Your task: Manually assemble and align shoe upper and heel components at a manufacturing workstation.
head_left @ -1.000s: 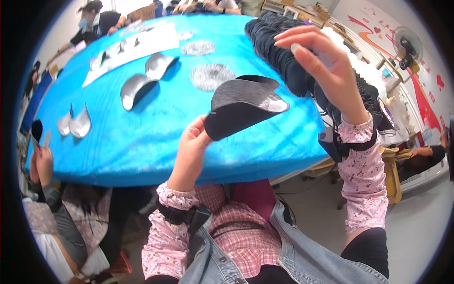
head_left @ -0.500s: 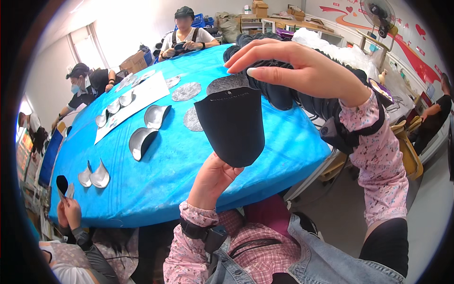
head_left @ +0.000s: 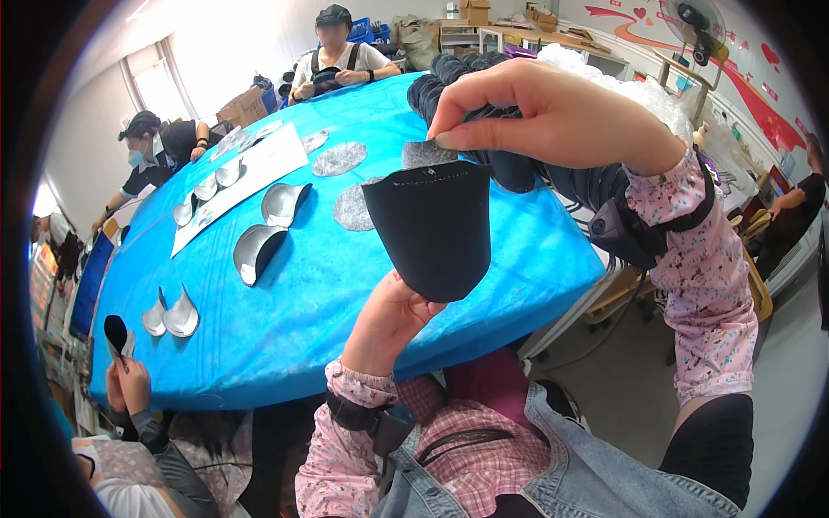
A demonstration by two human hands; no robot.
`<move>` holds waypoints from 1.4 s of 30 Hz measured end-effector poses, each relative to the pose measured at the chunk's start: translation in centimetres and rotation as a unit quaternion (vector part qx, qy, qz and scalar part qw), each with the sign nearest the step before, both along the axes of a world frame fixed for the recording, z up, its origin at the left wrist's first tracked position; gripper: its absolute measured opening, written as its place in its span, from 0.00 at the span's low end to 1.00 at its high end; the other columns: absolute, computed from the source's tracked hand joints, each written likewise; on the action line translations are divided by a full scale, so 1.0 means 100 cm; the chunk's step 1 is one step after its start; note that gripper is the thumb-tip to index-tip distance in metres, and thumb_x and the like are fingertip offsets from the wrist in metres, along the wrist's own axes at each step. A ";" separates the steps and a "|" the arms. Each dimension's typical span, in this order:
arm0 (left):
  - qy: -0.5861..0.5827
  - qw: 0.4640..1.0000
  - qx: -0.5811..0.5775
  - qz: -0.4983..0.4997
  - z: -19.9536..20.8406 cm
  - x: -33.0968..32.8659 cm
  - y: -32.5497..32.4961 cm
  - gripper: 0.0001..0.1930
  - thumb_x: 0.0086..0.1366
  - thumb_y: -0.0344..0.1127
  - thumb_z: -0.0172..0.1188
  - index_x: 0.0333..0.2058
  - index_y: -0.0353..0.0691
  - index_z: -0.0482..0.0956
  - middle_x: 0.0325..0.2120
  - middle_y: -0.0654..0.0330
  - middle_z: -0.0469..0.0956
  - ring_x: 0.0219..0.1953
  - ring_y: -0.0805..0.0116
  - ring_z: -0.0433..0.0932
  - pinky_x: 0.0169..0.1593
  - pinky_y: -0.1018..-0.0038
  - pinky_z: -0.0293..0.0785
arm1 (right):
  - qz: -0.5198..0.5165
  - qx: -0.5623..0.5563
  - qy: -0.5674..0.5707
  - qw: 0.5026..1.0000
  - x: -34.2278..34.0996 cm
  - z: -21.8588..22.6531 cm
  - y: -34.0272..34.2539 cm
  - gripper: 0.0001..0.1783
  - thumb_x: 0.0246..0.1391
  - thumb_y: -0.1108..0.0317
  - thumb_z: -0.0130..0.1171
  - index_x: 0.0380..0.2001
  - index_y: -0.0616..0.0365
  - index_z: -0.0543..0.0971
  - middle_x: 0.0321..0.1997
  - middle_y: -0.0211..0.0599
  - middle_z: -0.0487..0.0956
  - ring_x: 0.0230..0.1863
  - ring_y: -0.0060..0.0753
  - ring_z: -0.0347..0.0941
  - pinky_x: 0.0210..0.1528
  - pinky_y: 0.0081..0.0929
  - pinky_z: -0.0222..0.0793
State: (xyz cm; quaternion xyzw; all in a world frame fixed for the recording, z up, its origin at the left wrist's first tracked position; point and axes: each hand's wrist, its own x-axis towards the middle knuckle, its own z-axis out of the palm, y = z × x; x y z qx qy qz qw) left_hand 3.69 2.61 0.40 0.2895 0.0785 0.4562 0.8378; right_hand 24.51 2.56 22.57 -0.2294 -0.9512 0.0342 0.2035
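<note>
My left hand holds a black, tapered fabric piece upright from below, fingers behind its rounded lower end. Small pale stitch marks run along its curved upper edge. Above that edge, my right hand is closed, thumb and forefinger pinched at the top of a speckled grey piece. The black piece hides the lower part of the grey one. Two similar grey ovals, a farther one and a nearer one, lie on the blue-covered table.
Curved silver-lined cups stand on the table, some on a white sheet. Black curved pieces are stacked at the right. A co-worker's hands hold a black piece at lower left; another person sits across.
My right hand's fingers have closed from spread to a pinch at the grey piece, whose visible part is narrower and farther right. The black piece has shifted slightly right in my left hand.
</note>
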 end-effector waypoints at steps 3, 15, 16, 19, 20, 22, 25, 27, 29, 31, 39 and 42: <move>0.045 0.998 0.052 0.002 -0.001 0.001 0.001 0.13 0.62 0.29 0.55 0.45 0.34 0.71 0.39 0.58 0.77 0.38 0.71 0.78 0.42 0.76 0.77 | 0.006 -0.002 0.034 0.999 -0.004 -0.008 0.001 0.12 0.57 0.62 0.56 0.35 0.61 0.79 0.25 0.34 0.75 0.28 0.26 0.69 0.32 0.25 0.65; 0.046 0.999 0.003 0.020 -0.002 0.008 0.006 0.10 0.57 0.24 0.57 0.40 0.31 0.74 0.32 0.55 0.79 0.32 0.68 0.80 0.35 0.75 0.78 | 0.068 0.042 0.003 0.997 -0.003 -0.010 -0.002 0.12 0.56 0.64 0.55 0.36 0.62 0.79 0.28 0.40 0.79 0.30 0.34 0.74 0.36 0.27 0.69; 0.051 0.998 -0.004 0.030 -0.002 0.008 0.005 0.11 0.57 0.24 0.57 0.40 0.32 0.73 0.32 0.55 0.79 0.32 0.68 0.80 0.35 0.75 0.78 | 0.067 0.042 0.004 0.997 -0.003 -0.011 0.000 0.12 0.56 0.64 0.55 0.36 0.62 0.79 0.28 0.40 0.79 0.30 0.34 0.74 0.36 0.27 0.69; 0.060 0.997 -0.004 0.039 -0.005 0.009 0.006 0.11 0.58 0.25 0.57 0.41 0.32 0.73 0.33 0.56 0.79 0.33 0.68 0.80 0.35 0.75 0.79 | 0.092 0.062 -0.006 0.994 0.000 -0.013 0.001 0.13 0.55 0.63 0.56 0.37 0.62 0.79 0.30 0.40 0.79 0.34 0.36 0.74 0.39 0.28 0.69; 0.063 0.997 0.002 0.039 -0.006 0.009 0.006 0.12 0.59 0.25 0.57 0.42 0.32 0.73 0.33 0.56 0.79 0.33 0.68 0.80 0.36 0.76 0.79 | 0.081 0.072 -0.008 0.994 0.002 -0.014 0.000 0.13 0.53 0.62 0.58 0.36 0.62 0.79 0.32 0.40 0.78 0.37 0.37 0.73 0.42 0.29 0.68; 0.063 0.996 0.003 0.056 -0.007 0.010 0.005 0.12 0.59 0.26 0.56 0.43 0.32 0.72 0.36 0.55 0.79 0.36 0.67 0.80 0.38 0.75 0.79 | 0.068 0.077 -0.010 0.995 0.005 -0.017 -0.005 0.14 0.52 0.61 0.60 0.35 0.61 0.79 0.35 0.40 0.78 0.40 0.38 0.72 0.45 0.30 0.67; 0.098 0.987 0.055 0.117 -0.012 0.002 0.005 0.14 0.61 0.29 0.57 0.45 0.32 0.72 0.40 0.56 0.78 0.41 0.67 0.79 0.45 0.73 0.77 | 0.028 0.088 -0.009 0.996 0.007 -0.029 -0.009 0.16 0.41 0.61 0.68 0.29 0.60 0.78 0.39 0.39 0.72 0.46 0.39 0.67 0.50 0.31 0.63; 0.159 0.957 0.140 0.197 -0.020 -0.009 0.002 0.15 0.62 0.33 0.58 0.45 0.34 0.73 0.42 0.58 0.78 0.44 0.70 0.77 0.50 0.73 0.73 | 0.039 0.136 0.035 0.989 0.011 -0.056 0.004 0.13 0.38 0.65 0.70 0.25 0.59 0.78 0.42 0.36 0.73 0.48 0.41 0.66 0.50 0.33 0.64; 0.214 0.914 0.170 0.301 -0.017 -0.005 -0.004 0.12 0.64 0.32 0.55 0.44 0.35 0.74 0.39 0.62 0.78 0.39 0.75 0.77 0.45 0.77 0.72 | 0.010 0.179 0.071 0.981 0.024 -0.083 0.005 0.10 0.36 0.67 0.70 0.20 0.58 0.78 0.47 0.34 0.73 0.53 0.43 0.64 0.54 0.37 0.63; 0.246 0.888 0.179 0.345 -0.019 -0.012 -0.013 0.10 0.65 0.31 0.54 0.43 0.34 0.74 0.37 0.62 0.78 0.37 0.76 0.76 0.43 0.78 0.71 | -0.027 0.167 0.093 0.981 0.036 -0.114 -0.001 0.09 0.34 0.69 0.69 0.18 0.56 0.77 0.53 0.32 0.72 0.58 0.42 0.62 0.56 0.39 0.61; 0.508 0.742 0.316 0.301 -0.003 -0.022 -0.053 0.22 0.60 0.25 0.56 0.54 0.36 0.67 0.32 0.64 0.69 0.41 0.71 0.74 0.45 0.74 0.69 | -0.117 0.000 -0.010 0.993 0.061 -0.216 -0.029 0.16 0.45 0.55 0.61 0.35 0.51 0.76 0.67 0.41 0.57 0.67 0.47 0.49 0.64 0.43 0.47; 0.329 0.913 0.167 0.172 0.006 -0.043 -0.037 0.37 0.56 0.27 0.60 0.63 0.41 0.54 0.33 0.65 0.62 0.46 0.70 0.69 0.50 0.72 0.66 | -0.135 -0.006 -0.021 0.991 0.064 -0.221 -0.030 0.19 0.46 0.55 0.59 0.41 0.50 0.77 0.67 0.41 0.57 0.67 0.46 0.49 0.64 0.43 0.47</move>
